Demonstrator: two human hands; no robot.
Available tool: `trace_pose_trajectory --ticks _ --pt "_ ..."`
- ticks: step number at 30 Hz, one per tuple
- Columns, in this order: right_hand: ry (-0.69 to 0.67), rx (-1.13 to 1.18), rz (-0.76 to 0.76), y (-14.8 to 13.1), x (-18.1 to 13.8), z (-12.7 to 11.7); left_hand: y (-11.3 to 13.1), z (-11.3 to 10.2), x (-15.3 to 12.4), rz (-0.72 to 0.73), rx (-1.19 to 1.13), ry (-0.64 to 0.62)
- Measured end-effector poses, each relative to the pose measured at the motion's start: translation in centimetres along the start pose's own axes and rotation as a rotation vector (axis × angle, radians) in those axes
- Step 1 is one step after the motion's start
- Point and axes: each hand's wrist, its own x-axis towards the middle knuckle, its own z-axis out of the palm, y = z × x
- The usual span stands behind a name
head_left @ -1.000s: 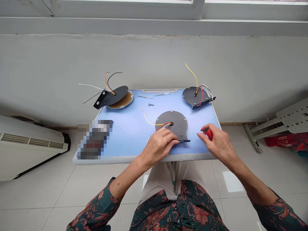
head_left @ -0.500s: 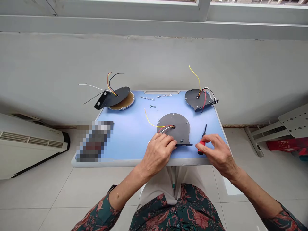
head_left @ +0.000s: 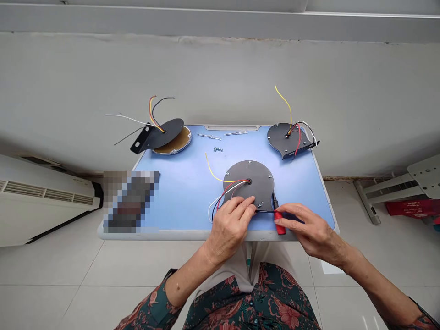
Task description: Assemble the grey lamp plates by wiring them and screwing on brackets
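Note:
In front of me on the blue table lies a dark round metal plate (head_left: 237,176) with a bent flange along its near side. Yellow, red, white and dark wires come out of its centre hole. My left hand (head_left: 231,222) grips the plate's near edge, its fingertips on the top surface. Beside those fingertips, small screws (head_left: 260,204) lie on the plate; others sit at its rim. At the plate's right edge, my right hand (head_left: 305,227) has thumb and forefinger on the red handle of a screwdriver (head_left: 280,225), whose dark shaft points away from me.
A similar wired plate (head_left: 282,135) stands back right; another plate (head_left: 172,130) leans on a round disc (head_left: 182,141) back left. Small loose screws (head_left: 217,149) and two thin clear-handled tools (head_left: 210,136) lie between them. A pixelated dark area (head_left: 132,201) covers the left side.
My right hand has moved left with the screwdriver, bringing it against the plate's right edge. My left hand stays on the plate. The view has shifted slightly.

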Motion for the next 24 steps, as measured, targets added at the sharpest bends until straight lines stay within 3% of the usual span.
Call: trace_pose_trajectory --ticks 4,6,10,11,13,16,20,24 --pt "0.112 0.096 0.112 -0.1 1.8 0.3 0.4 -0.7 -0.4 -0.01 -0.066 0.054" --pt "0.172 0.125 0.233 -0.4 2.7 0.4 0.4 -1.7 -0.7 -0.111 -0.112 0.141" --pt "0.193 0.114 0.417 -1.2 3.7 0.8 -1.4 -3.5 -0.8 -0.669 -0.31 0.328" --pt "0.198 0.08 0.412 -1.4 3.7 0.9 -2.1 -3.6 -0.8 -0.814 -0.436 0.292" --pt "0.229 -0.009 0.35 -1.8 3.6 1.4 -3.6 -3.6 -0.6 -1.016 -0.719 0.106" --pt "0.282 -0.147 0.237 -2.1 3.1 2.5 -5.0 -3.1 -0.3 -1.116 -0.908 -0.092" --pt "0.289 -0.286 0.189 -2.2 2.8 3.7 -4.7 -2.7 -0.2 -1.134 -0.896 -0.079" --pt "0.281 -0.284 0.205 -2.3 2.8 4.0 -4.0 -2.9 -0.1 -1.147 -0.899 -0.086"
